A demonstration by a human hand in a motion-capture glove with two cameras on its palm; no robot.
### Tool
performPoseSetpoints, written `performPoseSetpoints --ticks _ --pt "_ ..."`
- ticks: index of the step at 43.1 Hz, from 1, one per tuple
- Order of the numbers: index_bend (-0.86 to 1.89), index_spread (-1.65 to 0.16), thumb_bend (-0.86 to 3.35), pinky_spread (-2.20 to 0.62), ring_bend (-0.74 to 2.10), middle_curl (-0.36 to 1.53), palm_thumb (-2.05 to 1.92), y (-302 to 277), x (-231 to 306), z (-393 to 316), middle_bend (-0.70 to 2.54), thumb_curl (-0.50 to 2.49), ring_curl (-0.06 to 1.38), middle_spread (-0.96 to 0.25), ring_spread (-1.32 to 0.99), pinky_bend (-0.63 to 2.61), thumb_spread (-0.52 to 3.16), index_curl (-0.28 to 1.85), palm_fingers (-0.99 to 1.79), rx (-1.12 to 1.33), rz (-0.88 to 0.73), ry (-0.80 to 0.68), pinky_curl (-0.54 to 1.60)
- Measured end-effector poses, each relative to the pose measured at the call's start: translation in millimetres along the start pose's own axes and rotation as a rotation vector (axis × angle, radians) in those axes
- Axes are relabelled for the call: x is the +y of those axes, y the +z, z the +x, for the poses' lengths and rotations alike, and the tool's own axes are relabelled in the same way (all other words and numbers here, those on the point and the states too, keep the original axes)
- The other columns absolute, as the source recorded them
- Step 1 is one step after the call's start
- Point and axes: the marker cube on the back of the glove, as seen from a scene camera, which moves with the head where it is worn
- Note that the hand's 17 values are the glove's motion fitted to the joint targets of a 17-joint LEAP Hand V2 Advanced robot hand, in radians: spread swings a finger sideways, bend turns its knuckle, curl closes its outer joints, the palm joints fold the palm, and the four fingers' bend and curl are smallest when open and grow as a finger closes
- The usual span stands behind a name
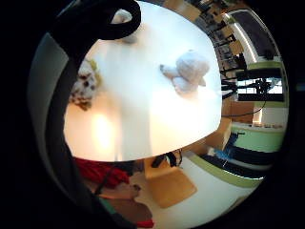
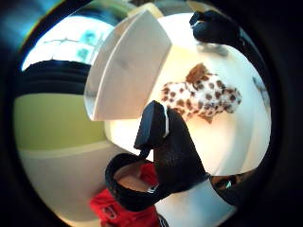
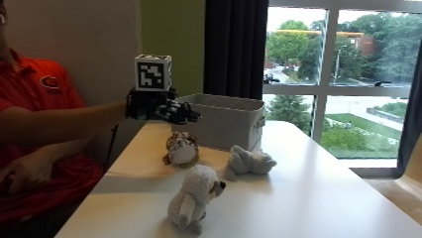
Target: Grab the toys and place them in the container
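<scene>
Three toys were all on the white table (image 3: 316,198), outside the white container (image 3: 224,121): the pale dog (image 3: 192,198) nearest the table's edge, the grey plush (image 3: 249,161) just beside the container, and the spotted owl (image 3: 181,148) in front of it, so as far as I could judge nothing was put away yet. My gloved right hand (image 3: 161,109) hung in the air above the spotted owl, near the container's rim, with the fingers relaxed and a little bent, holding nothing.

White fabric storage bin (image 3: 224,120): standing on the white table (image 3: 316,198), toward its far end. Spotted plush owl (image 3: 181,148): sitting just before the bin. Grey plush seal (image 3: 249,161): lying before the bin, beside the owl. Pale plush dog (image 3: 193,197): sitting farther before the bin, nearest the camera.
</scene>
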Motion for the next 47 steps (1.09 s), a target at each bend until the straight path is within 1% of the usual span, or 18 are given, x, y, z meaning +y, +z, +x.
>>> performPoseSetpoints --ticks 3,7,12,17,26,34,42,47 --pt "0.33 -0.19 0.01 0.00 0.16 0.05 0.01 0 -1 2 0.20 0.02 0.01 -0.09 -0.10 0.40 0.62 0.09 0.29 -0.020 0.004 0.004 0.10" --pt "0.35 -0.26 0.01 -0.01 0.17 0.08 0.00 -1 0 5 0.21 0.05 0.03 -0.11 -0.13 0.42 0.87 0.13 0.26 -0.022 0.005 -0.002 0.14" --pt "0.36 -0.31 -0.01 -0.01 0.17 0.11 -0.01 0 -2 10 0.21 0.09 0.04 -0.13 -0.16 0.43 1.06 0.17 0.24 -0.034 0.010 0.026 0.17" --pt "0.36 -0.34 -0.01 -0.01 0.18 0.14 -0.02 5 -1 11 0.21 0.12 0.05 -0.15 -0.18 0.45 1.18 0.19 0.22 -0.028 -0.001 0.013 0.20" --pt "0.34 -0.36 -0.03 -0.01 0.19 0.18 -0.03 16 -6 6 0.21 0.16 0.07 -0.16 -0.19 0.46 1.28 0.23 0.19 -0.036 -0.021 -0.025 0.23" --pt "0.23 -0.36 -0.04 0.00 0.20 0.21 -0.06 28 -14 3 0.19 0.18 0.10 -0.15 -0.18 0.52 1.27 0.23 0.11 -0.026 -0.014 -0.013 0.26" --pt "0.21 -0.36 -0.05 0.00 0.19 0.24 -0.07 42 -19 0 0.19 0.19 0.11 -0.14 -0.17 0.55 1.24 0.26 0.07 -0.021 -0.030 -0.025 0.28" --pt "0.20 -0.37 -0.05 0.01 0.19 0.25 -0.07 56 -24 0 0.18 0.19 0.13 -0.13 -0.17 0.55 1.22 0.28 0.06 0.037 -0.045 -0.041 0.29"
